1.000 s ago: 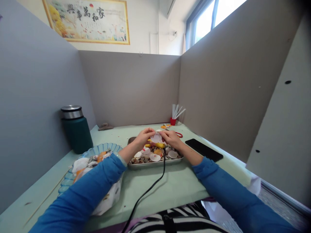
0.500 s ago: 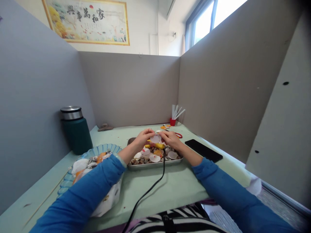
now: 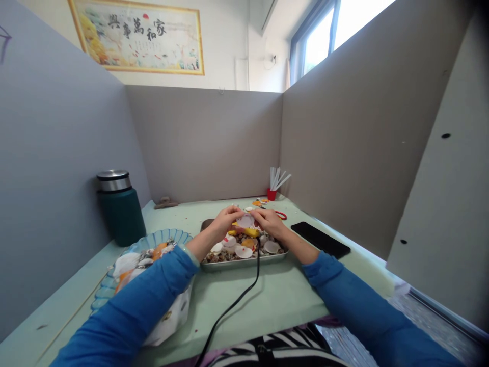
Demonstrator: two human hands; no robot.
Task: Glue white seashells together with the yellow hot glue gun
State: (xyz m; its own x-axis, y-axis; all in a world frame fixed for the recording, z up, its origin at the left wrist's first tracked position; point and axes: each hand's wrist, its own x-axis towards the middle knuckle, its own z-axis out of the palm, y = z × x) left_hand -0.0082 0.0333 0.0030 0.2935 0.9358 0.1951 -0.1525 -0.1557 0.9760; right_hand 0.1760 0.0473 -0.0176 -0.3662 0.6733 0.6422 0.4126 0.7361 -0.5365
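Note:
Both my hands meet above a metal tray (image 3: 244, 260) full of shells and small stones. My left hand (image 3: 225, 220) and my right hand (image 3: 269, 220) pinch the two sides of a white shell (image 3: 245, 220) held between them, fingers closed. Just under the shell lies a yellow tool (image 3: 246, 232) with a black cord (image 3: 229, 308) running toward me over the table edge. Several white and orange shells (image 3: 244, 250) lie in the tray below my hands.
A blue glass plate (image 3: 168, 237) with shells and a plastic bag sits at my left elbow. A dark green flask (image 3: 120, 209) stands at the left wall. A black phone (image 3: 320, 239) lies right of the tray. A red cup of white sticks (image 3: 272, 191) and red scissors (image 3: 281, 214) stand behind.
My hands keep holding the shell over the tray with hardly any shift; the view has tilted slightly, so everything sits a little lower in the picture.

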